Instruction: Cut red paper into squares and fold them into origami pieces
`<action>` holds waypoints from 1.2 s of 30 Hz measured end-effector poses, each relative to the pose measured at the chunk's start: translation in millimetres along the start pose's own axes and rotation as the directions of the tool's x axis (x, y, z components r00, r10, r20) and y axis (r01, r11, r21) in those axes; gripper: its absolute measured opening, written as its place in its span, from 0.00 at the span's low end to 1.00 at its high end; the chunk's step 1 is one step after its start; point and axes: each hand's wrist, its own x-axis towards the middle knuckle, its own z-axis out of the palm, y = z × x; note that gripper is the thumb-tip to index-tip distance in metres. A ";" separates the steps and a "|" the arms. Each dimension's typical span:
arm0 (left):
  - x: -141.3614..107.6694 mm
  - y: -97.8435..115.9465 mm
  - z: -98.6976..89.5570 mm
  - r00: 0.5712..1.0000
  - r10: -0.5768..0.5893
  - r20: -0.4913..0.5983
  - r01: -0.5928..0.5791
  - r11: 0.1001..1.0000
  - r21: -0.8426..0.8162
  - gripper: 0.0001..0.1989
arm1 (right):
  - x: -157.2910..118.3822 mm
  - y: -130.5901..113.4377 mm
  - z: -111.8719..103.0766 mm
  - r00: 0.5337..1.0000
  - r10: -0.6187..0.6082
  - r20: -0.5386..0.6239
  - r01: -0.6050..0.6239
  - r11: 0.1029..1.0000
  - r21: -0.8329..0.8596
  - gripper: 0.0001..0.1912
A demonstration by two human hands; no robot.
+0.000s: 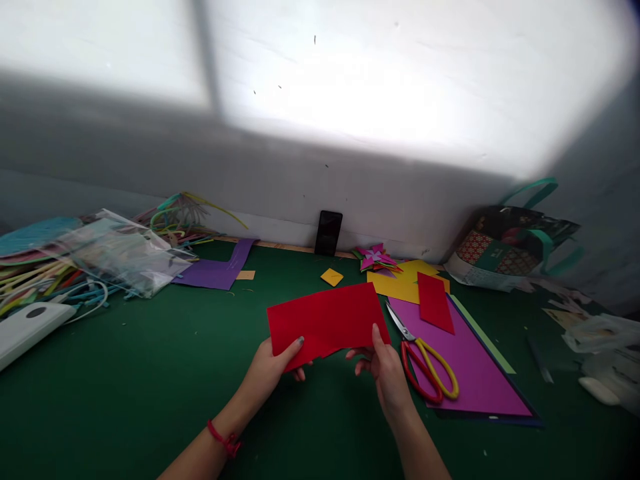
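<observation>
A sheet of red paper (327, 320) is held up in front of me over the green table, its lower edge cut unevenly near the middle. My left hand (277, 367) pinches its lower left corner, thumb on top and fingers underneath. At the lower right corner, my right hand (383, 367) grips it the same way. Scissors (420, 353) with one red and one yellow handle lie right of my right hand, blades apart, on purple paper (485, 373). A smaller red paper strip (435, 303) rests behind them. A yellow paper square (331, 277) lies beyond the held sheet.
A phone (329, 233) leans on the wall. Paper flowers (376, 259) and yellow paper (400, 283) lie right of it. Clear plastic bags (135, 257), bundled pipe cleaners (185, 217) and a white device (33, 330) fill the left. A patterned bag (495, 253) stands back right.
</observation>
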 end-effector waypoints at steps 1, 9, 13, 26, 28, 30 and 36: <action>0.2 0.0 -0.6 1.000 0.000 0.000 0.000 1.000 0.003 0.16 | 0.0 -1.3 -2.0 1.000 -0.009 -0.015 0.009 1.000 -0.015 0.24; -1.1 2.1 -0.9 0.999 -0.031 -0.026 0.032 0.999 0.037 0.16 | 5.3 -18.7 -68.6 0.843 -0.246 -0.479 -0.117 0.785 -0.608 0.22; -0.4 2.1 -1.2 0.999 -0.035 -0.022 0.036 0.998 0.058 0.16 | 8.2 -16.7 -110.6 0.771 -0.300 -0.561 -0.417 0.427 -0.802 0.27; 0.4 -3.6 0.0 0.999 -0.005 0.048 0.007 0.999 -0.035 0.11 | 22.2 12.2 -125.4 0.888 -0.043 -0.459 -0.419 0.337 -0.843 0.33; 0.8 -6.5 0.5 0.999 0.007 0.036 -0.006 0.999 -0.035 0.11 | 22.1 5.4 -115.6 0.886 -0.047 -0.462 -0.390 0.465 -0.795 0.30; 0.2 -10.2 0.7 1.000 0.024 0.003 -0.024 0.999 -0.023 0.12 | 18.5 -4.7 -100.5 0.881 -0.079 -0.467 -0.302 0.667 -0.681 0.27; 2.6 -3.8 5.3 0.993 0.082 -0.084 -0.081 0.996 0.025 0.12 | -2.9 -25.9 -40.8 0.973 -0.169 -0.158 0.145 0.977 -0.154 0.24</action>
